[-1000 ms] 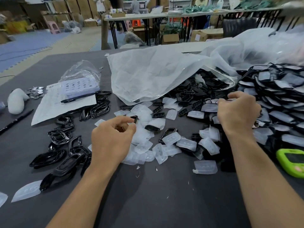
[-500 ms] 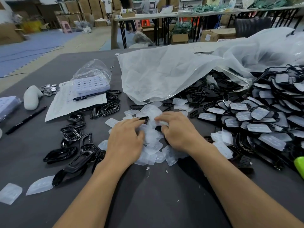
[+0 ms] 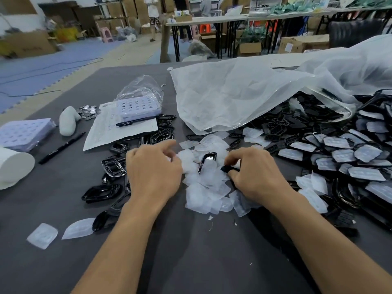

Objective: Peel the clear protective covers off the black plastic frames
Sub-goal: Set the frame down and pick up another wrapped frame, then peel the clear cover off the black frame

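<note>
One head-worn view — looking forward and down, close over the table (image 3: 63, 262).

the table cloth (image 3: 191, 262) is plain dark grey. the heap of peeled covers (image 3: 203, 187) is milky, see-through white. on top of the heap a black frame (image 3: 206, 161) shines glossy. left of the heap, bare frames (image 3: 101, 192) are glossy black with pale glints. right of the heap, covered frames (image 3: 339, 155) are black under frosted white. behind the heap, a plastic sheet (image 3: 233, 96) is hazy translucent white. behind and left of the heap: white paper (image 3: 106, 128) with faint grey print, a lilac tray (image 3: 137, 108) patterned with rows of round holes, silvery discs (image 3: 88, 111). left of the heap, a black pen (image 3: 61, 147). far left of the heap, a plain white cup (image 3: 12, 166). far behind the heap, floor mats (image 3: 42, 60) are blue.
</note>
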